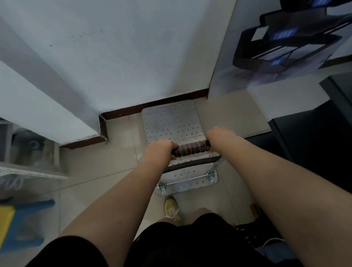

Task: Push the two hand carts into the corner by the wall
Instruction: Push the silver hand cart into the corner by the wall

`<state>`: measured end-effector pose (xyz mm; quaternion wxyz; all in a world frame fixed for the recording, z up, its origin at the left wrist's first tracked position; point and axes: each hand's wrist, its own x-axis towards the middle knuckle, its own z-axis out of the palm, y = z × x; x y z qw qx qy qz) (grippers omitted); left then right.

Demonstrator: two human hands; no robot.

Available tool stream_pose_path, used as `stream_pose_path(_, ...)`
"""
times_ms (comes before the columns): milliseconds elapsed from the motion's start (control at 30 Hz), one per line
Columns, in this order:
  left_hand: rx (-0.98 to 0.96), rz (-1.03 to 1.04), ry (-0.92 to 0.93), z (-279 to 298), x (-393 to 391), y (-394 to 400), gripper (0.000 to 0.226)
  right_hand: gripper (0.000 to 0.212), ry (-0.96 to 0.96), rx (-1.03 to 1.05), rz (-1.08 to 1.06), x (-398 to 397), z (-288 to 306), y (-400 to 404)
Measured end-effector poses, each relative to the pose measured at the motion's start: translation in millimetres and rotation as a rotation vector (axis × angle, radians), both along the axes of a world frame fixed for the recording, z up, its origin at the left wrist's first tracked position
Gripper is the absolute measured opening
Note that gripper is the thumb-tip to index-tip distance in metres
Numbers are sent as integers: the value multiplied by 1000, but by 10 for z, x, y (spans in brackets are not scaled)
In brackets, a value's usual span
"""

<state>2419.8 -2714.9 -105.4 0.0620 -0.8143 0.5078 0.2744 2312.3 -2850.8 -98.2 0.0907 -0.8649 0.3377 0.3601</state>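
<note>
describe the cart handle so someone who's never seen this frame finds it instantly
Start at the white wall with the dark baseboard straight ahead; the perforated metal hand cart sits on the floor with its far edge at that baseboard. Above its near end is the handle, gripped by the left hand and right hand. It alone has a black grip ringed with red bands.

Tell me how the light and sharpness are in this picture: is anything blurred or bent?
Head view: dim, flat, bluish light; the wall lines bow from wide-angle distortion; the blue stool at the left edge is smeared; both hands on the cart handle look soft.
</note>
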Motion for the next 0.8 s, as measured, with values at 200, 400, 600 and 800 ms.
stream_pose_path(200, 0, 53, 10, 38, 213, -338, 23, 26, -19, -5, 22, 240, -12, -374)
stream_pose_path(400, 72, 89, 62, 57, 202, -669, 29, 29, 21, 39, 86, 304, 15, -755)
stream_pose_path(600, 108, 105, 74, 110, 152, -795, 35, 32, 22, 76, 142, 284, 32, -899)
stream_pose_path(800, 179, 107, 61, 113, 213, -778, 37, 37, -15, 78, 193, 323, 21, -841)
